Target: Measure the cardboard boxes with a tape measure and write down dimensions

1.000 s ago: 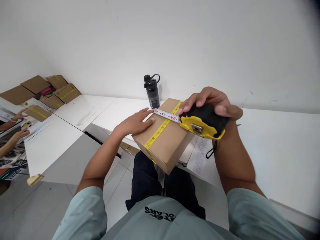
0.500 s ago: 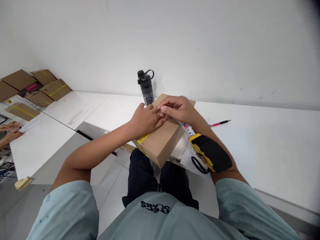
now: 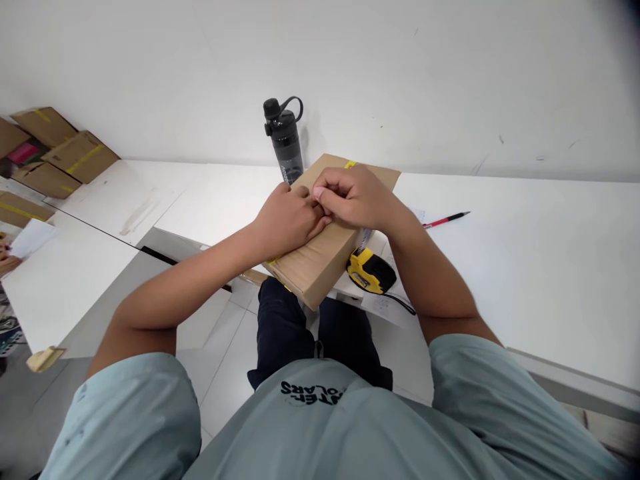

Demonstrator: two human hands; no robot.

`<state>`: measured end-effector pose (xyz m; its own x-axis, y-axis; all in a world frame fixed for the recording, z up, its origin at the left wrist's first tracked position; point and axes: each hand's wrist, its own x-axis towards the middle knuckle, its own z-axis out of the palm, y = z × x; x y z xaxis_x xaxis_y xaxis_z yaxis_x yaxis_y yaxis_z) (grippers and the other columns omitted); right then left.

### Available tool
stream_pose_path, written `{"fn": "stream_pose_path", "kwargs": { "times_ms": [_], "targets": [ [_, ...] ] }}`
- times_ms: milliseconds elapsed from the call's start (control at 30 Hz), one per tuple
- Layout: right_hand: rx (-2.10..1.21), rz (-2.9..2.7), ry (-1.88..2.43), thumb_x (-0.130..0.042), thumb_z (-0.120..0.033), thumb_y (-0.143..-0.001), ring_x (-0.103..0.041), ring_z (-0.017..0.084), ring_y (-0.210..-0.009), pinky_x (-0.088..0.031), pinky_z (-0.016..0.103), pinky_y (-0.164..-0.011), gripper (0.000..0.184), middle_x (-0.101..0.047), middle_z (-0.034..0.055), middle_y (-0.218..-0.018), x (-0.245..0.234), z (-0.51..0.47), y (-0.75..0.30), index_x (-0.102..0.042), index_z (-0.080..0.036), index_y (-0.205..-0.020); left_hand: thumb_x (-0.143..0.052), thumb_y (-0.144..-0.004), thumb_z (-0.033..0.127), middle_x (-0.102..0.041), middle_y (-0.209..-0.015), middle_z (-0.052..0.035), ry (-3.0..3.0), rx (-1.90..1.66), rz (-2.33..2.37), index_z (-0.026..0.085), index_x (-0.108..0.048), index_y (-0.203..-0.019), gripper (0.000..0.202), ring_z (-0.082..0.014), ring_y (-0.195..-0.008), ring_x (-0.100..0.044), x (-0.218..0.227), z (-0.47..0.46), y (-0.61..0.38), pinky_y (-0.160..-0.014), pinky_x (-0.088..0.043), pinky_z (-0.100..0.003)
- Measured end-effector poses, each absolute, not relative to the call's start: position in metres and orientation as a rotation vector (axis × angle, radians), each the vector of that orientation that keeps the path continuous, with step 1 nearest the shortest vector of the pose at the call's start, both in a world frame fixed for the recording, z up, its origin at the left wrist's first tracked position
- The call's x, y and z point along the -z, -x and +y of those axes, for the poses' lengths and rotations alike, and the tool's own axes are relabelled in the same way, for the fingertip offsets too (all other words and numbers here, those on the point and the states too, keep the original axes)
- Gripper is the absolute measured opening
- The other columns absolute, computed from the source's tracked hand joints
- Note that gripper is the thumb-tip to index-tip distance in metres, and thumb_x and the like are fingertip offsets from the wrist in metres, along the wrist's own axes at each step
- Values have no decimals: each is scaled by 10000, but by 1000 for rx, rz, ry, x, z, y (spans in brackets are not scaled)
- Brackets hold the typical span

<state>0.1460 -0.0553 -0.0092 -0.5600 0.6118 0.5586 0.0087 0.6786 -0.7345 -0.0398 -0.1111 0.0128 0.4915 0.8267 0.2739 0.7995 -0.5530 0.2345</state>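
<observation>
A brown cardboard box [image 3: 313, 267] lies tilted in front of me at the table's near edge, with bits of yellow tape on it. My left hand [image 3: 290, 220] rests palm down on its top, fingers curled and pressed together. Touching it, my right hand [image 3: 353, 197] is closed in a pinch over the box; what the fingertips of both hands hold is hidden. A yellow and black tape measure [image 3: 371, 271] sits against the box's right side. Its white blade [image 3: 365, 239] runs up and out of sight under my right hand.
Behind the box stands a dark water bottle [image 3: 286, 143]. To the right lie a red and black pen [image 3: 447, 220] and a written sheet of paper [image 3: 383, 307]. Several cardboard boxes [image 3: 83, 157] are stacked at far left, near another person's hand [image 3: 7, 261]. A white wall borders the table.
The tape measure's case has moved left and closer to the box, away from my right forearm. Both hands stay together on the box. The view has shifted slightly.
</observation>
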Motion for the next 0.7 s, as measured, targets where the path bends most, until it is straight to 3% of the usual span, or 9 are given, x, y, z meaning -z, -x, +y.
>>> {"fn": "stream_pose_path", "kwargs": {
  "times_ms": [133,300,433,600,700],
  "targets": [
    [-857,-1986,488,-709,-402,-943,-491,162,-646,-441,354,-665,270,-548,-9,-647,10,-56,-148,-602,-248,-748,-566,-1002,483,-725,-936,-112,-2681,-532,1426,180,-827,-978,400,-400,-1160,-604,-14,-111,39,-984,-391,-567],
    [-754,-1865,534,-637,-565,-977,-550,171,-676,-473,347,-682,334,-587,-6,-712,0,-65,-158,-614,-267,-828,-426,-1086,405,-758,-1277,-156,-2911,-130,1538,176,-752,-1346,476,-360,-1170,-639,-25,-121,29,-939,-434,-499],
    [-557,-1905,634,-578,-473,-1020,-533,188,-650,-436,378,-643,252,-618,2,-708,-15,-77,-183,-628,-290,-854,-360,-1116,358,-666,-1509,-164,-3000,140,1676,200,-633,-1528,519,-349,-1200,-646,-32,-130,19,-904,-448,-483],
    [-441,-1990,888,-648,-357,-961,-550,185,-661,-439,373,-655,133,-658,8,-732,-25,-81,-213,-669,-276,-858,-355,-1123,345,-628,-1561,-164,-3054,269,1686,211,-596,-1572,527,-350,-1197,-668,-35,-130,17,-890,-452,-488],
    [-481,-2093,998,-704,-339,-872,-642,200,-792,-486,359,-720,117,-739,30,-861,-25,-76,-219,-742,-236,-910,-376,-1122,343,-624,-1569,-152,-3057,276,1701,231,-593,-1576,515,-344,-1201,-675,-35,-130,17,-898,-456,-484]
  ]
}}
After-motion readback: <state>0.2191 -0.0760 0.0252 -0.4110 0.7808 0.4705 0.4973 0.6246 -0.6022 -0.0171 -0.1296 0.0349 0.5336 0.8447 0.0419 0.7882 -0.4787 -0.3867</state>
